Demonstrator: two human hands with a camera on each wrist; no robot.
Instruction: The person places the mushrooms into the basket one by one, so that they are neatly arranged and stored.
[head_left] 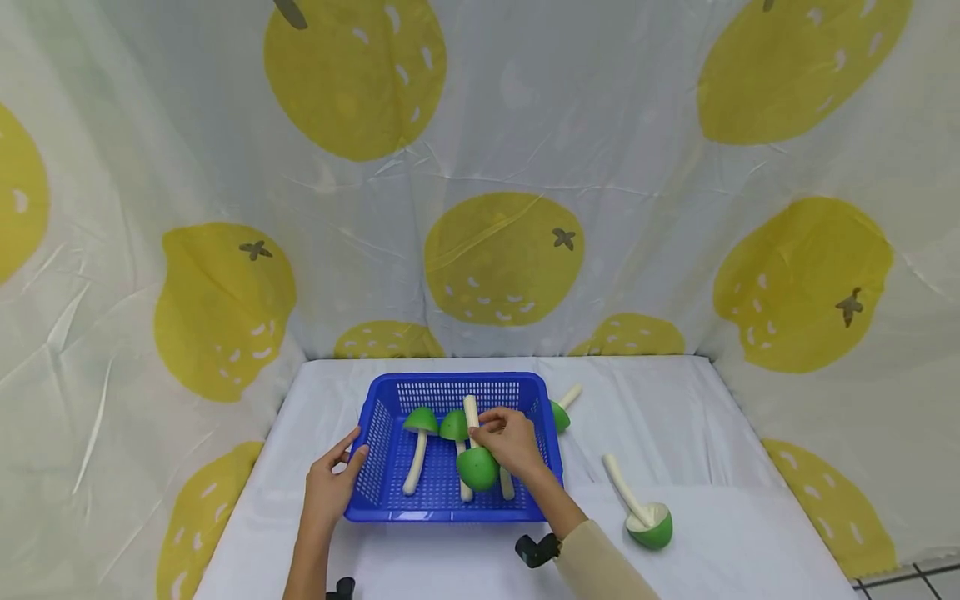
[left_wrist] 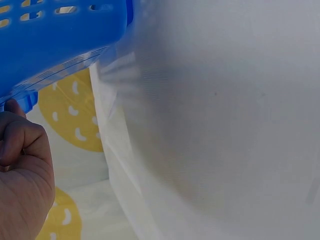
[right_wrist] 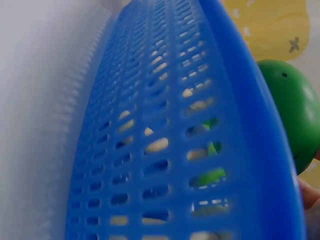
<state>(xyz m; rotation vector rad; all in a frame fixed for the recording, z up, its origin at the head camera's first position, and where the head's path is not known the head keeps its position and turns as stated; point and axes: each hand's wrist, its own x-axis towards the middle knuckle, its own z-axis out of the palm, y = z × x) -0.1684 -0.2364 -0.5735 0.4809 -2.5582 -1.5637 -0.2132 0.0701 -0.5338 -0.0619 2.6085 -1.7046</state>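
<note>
A blue plastic basket [head_left: 408, 515] with slotted walls sits on the white cloth. My left hand [head_left: 330, 483] holds its left rim, thumb inside and fingers outside; in the left wrist view the hand [left_wrist: 25, 175] shows at the rim. Over the basket, my right hand [head_left: 513, 442] pinches the pale stem of a toy mushroom [head_left: 477, 469], its green cap downward. Inside lie another mushroom [head_left: 422, 420] on the left and one in the middle [head_left: 453, 426]. A further stem [head_left: 507, 485] shows beneath my right hand, its cap hidden. The right wrist view has the held green cap [right_wrist: 295, 115] beyond the rim.
Right of the basket, one mushroom [head_left: 560, 417] lies partly hidden by the basket wall. Another mushroom [head_left: 651, 531] lies nearer me on the right side of the cloth-covered table [head_left: 720, 533]. A lemon-printed curtain [head_left: 510, 167] encloses the back and sides.
</note>
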